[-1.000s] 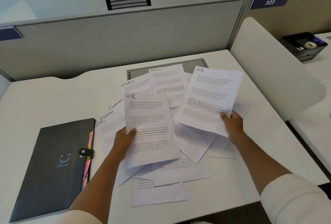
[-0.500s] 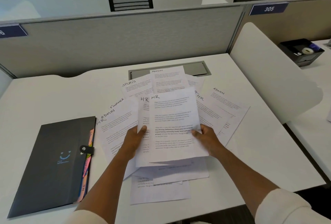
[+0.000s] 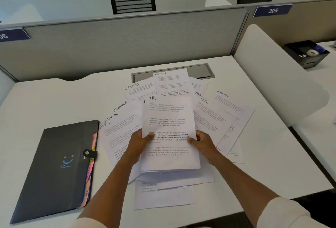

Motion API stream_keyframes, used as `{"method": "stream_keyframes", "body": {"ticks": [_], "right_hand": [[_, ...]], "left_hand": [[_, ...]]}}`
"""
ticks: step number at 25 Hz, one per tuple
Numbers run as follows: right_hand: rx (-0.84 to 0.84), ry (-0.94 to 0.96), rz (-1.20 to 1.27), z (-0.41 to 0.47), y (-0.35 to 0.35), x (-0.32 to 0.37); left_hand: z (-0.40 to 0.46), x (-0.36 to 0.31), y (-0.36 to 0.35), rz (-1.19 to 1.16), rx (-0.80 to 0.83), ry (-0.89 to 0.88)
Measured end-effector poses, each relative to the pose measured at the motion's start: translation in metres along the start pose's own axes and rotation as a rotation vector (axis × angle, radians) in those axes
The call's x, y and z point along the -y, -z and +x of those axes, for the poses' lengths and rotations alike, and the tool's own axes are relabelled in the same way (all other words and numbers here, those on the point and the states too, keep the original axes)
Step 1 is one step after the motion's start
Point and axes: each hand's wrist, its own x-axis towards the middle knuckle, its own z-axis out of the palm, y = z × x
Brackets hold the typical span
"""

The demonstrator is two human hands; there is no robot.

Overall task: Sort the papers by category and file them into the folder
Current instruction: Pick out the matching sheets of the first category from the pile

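Scene: a white desk (image 3: pixel 54 100) in a partitioned office bay, seen from above by a head-worn camera.
HR sheets (image 3: pixel 169 133): a thin stack headed "HR", raised slightly above the spread and held upright-facing toward the viewer; a second sheet edge shows just behind the top one at its upper left.
Left hand (image 3: pixel 139 143): grip closed on the left edge of the HR sheets, thumb on the printed face, fingers hidden behind.
Right hand (image 3: pixel 201 145): grip closed on the right edge at about the same height, thumb on the front.
Loose papers (image 3: pixel 223 118): fanned over the desk under and around the held stack, with headings ADMIN, SPORTS, FINANCE and HR legible; several overlap, so a count cannot be given.
Folder (image 3: pixel 54 169): dark expanding file lying flat at the left, near the spread but apart from it, its snap strap fastened and coloured tabs showing along the right edge.
Handling: the paper is light, limp and slick sheet on sheet; it will probably sag or fan if held by one corner. Pinching both long edges near mid-height, as here, seems best for squaring the stack.
Stage, as judged: sorting under way; the folder must be unsnapped before filing.
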Motion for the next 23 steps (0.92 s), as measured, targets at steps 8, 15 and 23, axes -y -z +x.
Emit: {"method": "stream_keyframes", "body": {"ticks": [8, 15, 23], "right_hand": [[0.285, 0.042, 0.375, 0.007, 0.014, 0.059], [0.212, 0.23, 0.377, -0.002, 0.011, 0.098], [-0.106, 0.379, 0.061, -0.014, -0.001, 0.095]], "left_hand": [[-0.009, -0.058, 0.007, 0.02, 0.184, -0.137], [-0.019, -0.082, 0.01, 0.019, 0.138, -0.231], [-0.029, -0.063, -0.008, 0.029, -0.084, -0.332]]}}
